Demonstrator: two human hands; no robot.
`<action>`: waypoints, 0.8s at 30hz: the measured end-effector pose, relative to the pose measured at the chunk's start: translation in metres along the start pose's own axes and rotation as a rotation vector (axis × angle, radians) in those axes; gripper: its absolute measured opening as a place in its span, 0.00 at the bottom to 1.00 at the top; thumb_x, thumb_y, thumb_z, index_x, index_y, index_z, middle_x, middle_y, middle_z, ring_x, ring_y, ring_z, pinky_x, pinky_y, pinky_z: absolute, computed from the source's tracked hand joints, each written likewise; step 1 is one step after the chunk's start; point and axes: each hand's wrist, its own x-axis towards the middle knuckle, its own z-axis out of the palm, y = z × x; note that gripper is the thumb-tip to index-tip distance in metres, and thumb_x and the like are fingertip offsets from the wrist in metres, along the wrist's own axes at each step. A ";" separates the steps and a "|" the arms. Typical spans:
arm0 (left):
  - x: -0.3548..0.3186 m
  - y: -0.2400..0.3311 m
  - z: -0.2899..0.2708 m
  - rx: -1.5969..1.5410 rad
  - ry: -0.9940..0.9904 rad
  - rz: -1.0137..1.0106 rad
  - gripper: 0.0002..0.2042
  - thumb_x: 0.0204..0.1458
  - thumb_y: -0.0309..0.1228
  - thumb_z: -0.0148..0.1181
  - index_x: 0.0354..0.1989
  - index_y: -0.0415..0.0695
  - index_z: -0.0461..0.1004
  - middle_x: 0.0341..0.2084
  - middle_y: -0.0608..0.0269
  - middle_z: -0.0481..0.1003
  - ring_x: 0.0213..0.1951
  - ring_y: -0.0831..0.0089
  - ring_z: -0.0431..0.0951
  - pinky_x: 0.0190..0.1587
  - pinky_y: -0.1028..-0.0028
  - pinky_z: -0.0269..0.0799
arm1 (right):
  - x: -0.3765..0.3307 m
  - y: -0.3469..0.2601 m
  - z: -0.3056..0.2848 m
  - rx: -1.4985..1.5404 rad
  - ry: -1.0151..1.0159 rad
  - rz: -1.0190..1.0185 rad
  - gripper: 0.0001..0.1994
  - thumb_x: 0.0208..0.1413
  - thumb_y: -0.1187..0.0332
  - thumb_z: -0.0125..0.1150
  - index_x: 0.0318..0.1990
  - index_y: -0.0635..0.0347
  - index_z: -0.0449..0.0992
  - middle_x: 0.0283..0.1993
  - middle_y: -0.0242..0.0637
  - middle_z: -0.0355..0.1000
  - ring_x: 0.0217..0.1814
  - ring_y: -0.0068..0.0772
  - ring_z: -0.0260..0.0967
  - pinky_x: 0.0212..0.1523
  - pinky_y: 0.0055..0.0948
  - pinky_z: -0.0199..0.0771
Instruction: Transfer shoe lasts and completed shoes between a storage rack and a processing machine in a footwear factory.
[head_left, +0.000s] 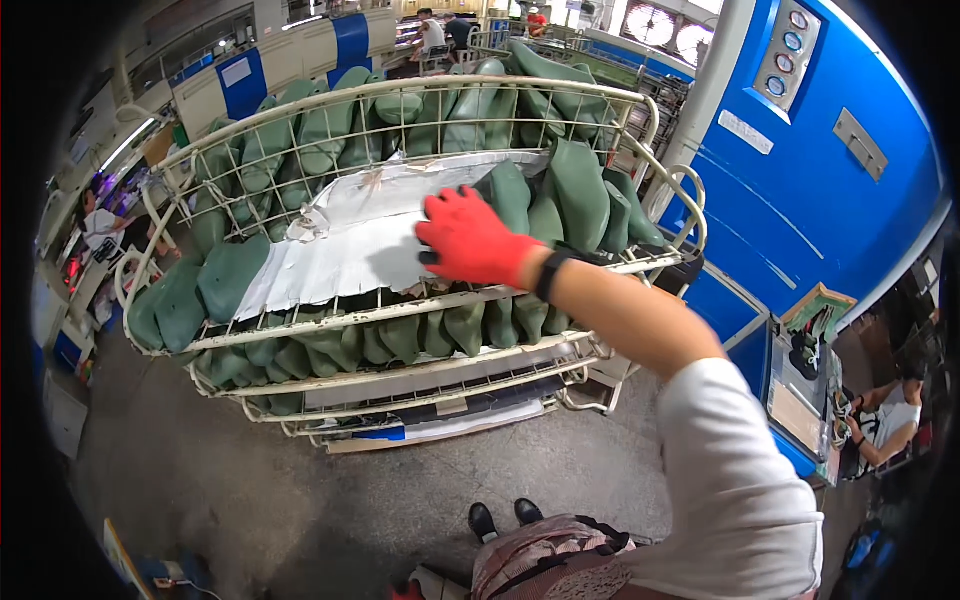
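Observation:
My right hand (475, 240), in a red glove, reaches over the top shelf of a cream wire rack (400, 312). Its fingers are slightly bent and apart, with nothing visible in them. Beneath it lies a white cardboard sheet (345, 235). Just beyond the hand stands a green shoe last (508, 198), partly covered by it. More green shoe lasts (578, 195) lean at the shelf's right end, and others (180, 300) lie at its left end. Of my left hand (407, 591), only a bit of red glove shows at the lower edge; its fingers are hidden.
Lower tiers of the rack carry more lasts (400, 340) and flat sheets (440, 430). A blue machine cabinet (800, 190) with gauges stands close on the right. Beyond its worktable sits a person (890, 425). Other people work at the far left and back.

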 end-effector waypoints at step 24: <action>0.043 0.093 0.090 0.653 -0.260 -0.153 0.11 0.57 0.34 0.62 0.39 0.38 0.78 0.22 0.66 0.73 0.23 0.77 0.67 0.27 0.71 0.64 | -0.209 -0.090 -0.066 0.400 0.291 0.458 0.26 0.45 0.66 0.71 0.55 0.54 0.74 0.57 0.45 0.69 0.61 0.54 0.64 0.62 0.47 0.65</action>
